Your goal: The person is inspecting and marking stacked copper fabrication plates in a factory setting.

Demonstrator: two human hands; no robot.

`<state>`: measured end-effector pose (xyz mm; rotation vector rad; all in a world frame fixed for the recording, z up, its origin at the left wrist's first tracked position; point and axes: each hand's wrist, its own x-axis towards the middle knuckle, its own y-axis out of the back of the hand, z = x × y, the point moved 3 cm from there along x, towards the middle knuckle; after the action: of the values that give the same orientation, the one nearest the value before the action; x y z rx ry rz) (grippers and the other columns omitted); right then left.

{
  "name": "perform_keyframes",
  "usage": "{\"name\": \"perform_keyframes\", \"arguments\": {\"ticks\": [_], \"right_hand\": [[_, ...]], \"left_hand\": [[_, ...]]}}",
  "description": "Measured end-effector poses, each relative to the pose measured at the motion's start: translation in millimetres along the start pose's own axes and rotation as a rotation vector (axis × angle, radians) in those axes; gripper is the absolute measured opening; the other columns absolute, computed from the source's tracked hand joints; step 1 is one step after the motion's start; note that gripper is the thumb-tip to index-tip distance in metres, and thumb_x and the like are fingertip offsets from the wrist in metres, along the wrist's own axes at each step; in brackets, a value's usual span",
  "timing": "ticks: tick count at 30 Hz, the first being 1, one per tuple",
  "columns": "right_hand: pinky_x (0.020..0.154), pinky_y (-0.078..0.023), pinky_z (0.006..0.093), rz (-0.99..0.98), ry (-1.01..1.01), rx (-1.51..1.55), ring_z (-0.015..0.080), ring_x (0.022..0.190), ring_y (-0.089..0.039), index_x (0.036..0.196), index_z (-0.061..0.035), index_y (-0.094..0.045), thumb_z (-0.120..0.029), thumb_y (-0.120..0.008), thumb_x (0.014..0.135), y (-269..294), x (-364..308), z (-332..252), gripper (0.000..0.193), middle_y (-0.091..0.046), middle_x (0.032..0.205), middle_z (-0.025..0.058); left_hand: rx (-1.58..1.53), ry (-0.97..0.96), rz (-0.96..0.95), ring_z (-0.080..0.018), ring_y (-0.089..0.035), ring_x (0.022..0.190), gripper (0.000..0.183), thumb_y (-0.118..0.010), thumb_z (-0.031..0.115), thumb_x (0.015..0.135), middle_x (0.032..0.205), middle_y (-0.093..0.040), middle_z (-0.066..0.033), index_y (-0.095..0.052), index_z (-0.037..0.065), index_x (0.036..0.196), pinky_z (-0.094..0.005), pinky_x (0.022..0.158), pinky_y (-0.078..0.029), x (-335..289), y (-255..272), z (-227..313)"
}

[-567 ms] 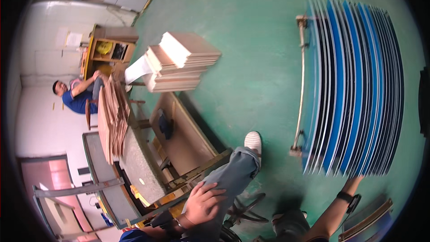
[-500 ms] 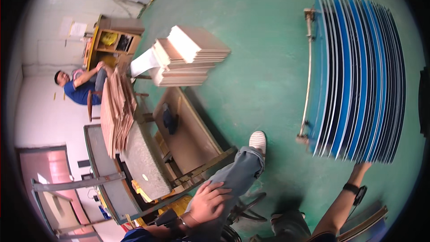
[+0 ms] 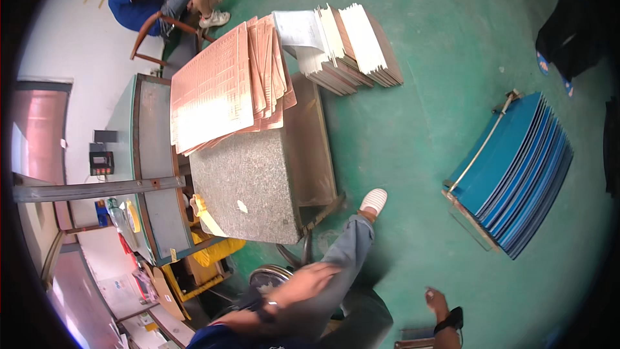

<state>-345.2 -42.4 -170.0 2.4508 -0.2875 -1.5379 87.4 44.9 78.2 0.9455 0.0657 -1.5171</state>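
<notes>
Resting upon the grey-blue cloth trouser leg [image 3: 354, 245], the bare left hand [image 3: 312, 282] lies loosely open, its fingers somewhat blurred. The bare right hand [image 3: 436, 302], with a black device [image 3: 456, 317] on its wrist, is above the smooth green floor [image 3: 420, 136]; its fingers are partly curled, and I cannot tell if they hold something. The row of thin, blue, rectangular panels [image 3: 518, 178] stands farther ahead and to the right of this hand, clearly apart from its grip.
</notes>
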Motion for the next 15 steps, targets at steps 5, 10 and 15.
{"name": "perform_keyframes", "arguments": {"ticks": [5, 10, 15], "right_hand": [[0.075, -0.048, 0.0406, -0.027, -0.416, -0.171, 0.0358, 0.086, -0.06, 0.113, -0.0014, -0.057, -0.022, -0.047, 0.09, 46.6, -249.1, 56.8, 0.032, -0.064, 0.094, 0.0195], [0.074, -0.048, 0.0371, 0.122, -0.856, -0.071, 0.0283, 0.083, -0.059, 0.114, 0.0012, -0.056, -0.02, -0.046, 0.091, 168.2, -387.3, 50.9, 0.033, -0.064, 0.094, 0.0161], [0.073, -0.048, 0.0336, 0.574, -0.709, 0.007, 0.0209, 0.081, -0.058, 0.115, 0.0039, -0.055, -0.018, -0.046, 0.092, 300.1, -396.4, 57.7, 0.033, -0.064, 0.093, 0.0127]], "left_hand": [[0.429, 0.169, -0.133, -0.0279, -0.058, 0.085, 0.036, -0.058, 0.008, 0.072, 0.092, -0.059, -0.0104, -0.061, 0.008, 0.107, -0.0379, 0.076, -0.048, -121.8, 152.2, -4.7], [0.431, 0.089, -0.16, -0.028, -0.058, 0.085, 0.033, -0.057, 0.011, 0.074, 0.09, -0.059, -0.0116, -0.06, 0.01, 0.107, -0.0373, 0.074, -0.048, -218.6, 248.9, -4.6], [0.185, 0.036, -0.004, -0.0323, -0.058, 0.09, 0.031, -0.055, 0.009, 0.081, 0.095, -0.059, -0.0153, -0.058, 0.009, 0.112, -0.0395, 0.079, -0.047, -111.8, 280.5, -10.3]]}}
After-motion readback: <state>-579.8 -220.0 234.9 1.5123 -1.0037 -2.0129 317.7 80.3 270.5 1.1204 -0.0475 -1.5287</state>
